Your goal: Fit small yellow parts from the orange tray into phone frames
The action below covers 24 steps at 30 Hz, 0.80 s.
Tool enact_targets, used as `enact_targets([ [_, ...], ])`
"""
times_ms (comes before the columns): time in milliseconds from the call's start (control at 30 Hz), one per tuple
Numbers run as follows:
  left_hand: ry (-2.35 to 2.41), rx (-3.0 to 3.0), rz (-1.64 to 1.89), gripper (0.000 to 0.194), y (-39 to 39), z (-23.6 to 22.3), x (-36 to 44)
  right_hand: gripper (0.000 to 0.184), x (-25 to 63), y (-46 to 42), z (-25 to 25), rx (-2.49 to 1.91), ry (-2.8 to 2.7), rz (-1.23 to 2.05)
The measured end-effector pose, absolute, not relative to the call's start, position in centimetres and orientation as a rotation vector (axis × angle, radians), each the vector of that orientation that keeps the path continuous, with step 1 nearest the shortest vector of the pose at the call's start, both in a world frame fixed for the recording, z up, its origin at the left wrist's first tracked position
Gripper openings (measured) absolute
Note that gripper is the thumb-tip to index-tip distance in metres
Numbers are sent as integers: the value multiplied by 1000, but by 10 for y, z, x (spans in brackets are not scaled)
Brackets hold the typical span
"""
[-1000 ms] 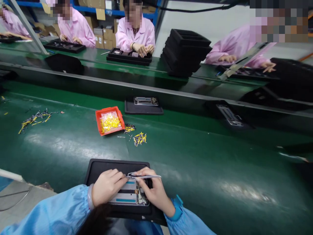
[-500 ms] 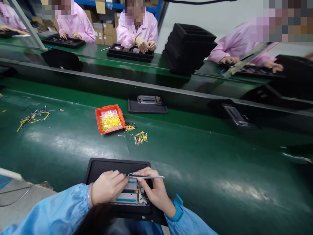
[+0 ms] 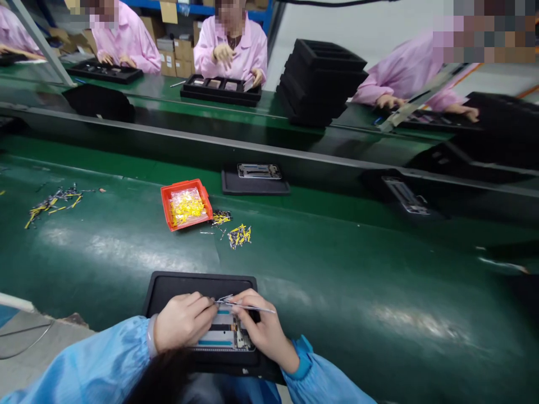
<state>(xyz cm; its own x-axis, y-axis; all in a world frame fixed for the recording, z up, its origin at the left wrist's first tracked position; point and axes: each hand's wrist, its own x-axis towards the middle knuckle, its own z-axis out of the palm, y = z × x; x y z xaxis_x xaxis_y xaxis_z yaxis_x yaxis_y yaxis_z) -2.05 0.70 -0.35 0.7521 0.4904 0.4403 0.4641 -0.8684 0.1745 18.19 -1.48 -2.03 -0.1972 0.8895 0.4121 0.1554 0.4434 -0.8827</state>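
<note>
An opened phone chassis (image 3: pixel 219 335) with blue strips and a circuit board at its right end lies on a black foam tray (image 3: pixel 185 283). My right hand (image 3: pixel 263 331) is closed around silver tweezers (image 3: pixel 252 307), which point left across the chassis' far edge. Over the chassis' left part rests my left hand (image 3: pixel 185 320), its fingers curled and pressed together. Those fingertips meet the tweezers' tips at the far edge; whatever sits between them is too small to make out.
Beyond the tray stands a red bin (image 3: pixel 186 205) of small yellow parts, beside piles of yellow-and-black strips (image 3: pixel 240 237). Another phone chassis (image 3: pixel 259 171) lies on a tray farther back. Across a divider, co-workers in pink sit near stacked black trays (image 3: pixel 322 81).
The tweezers have turned slightly, showing a thinner edge, while both my hands stay nearly in place. Across the divider, a co-worker's hands have moved apart, one raised above the tray.
</note>
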Motion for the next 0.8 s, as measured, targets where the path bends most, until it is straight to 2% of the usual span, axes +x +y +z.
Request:
enact_targets([
  [200,1095,2583,771,27,8,-5,-19,4,180,-16,-21,-976,-1527,944],
  [367,1118,2439,771,29,10,-6,-14,11,180,-16,-21,-1045,-1279,1033],
  [567,1144,2607,896,32,2,-7,-5,6,197,-11,-13,-1166,-1374,607],
  [667,1148,2645,937,28,-2,-7,-4,13,209,-16,-6,-1285,-1481,442],
  [800,1135,2627,917,26,-3,-12,-5,22,220,-30,-5,-1567,-1551,472],
])
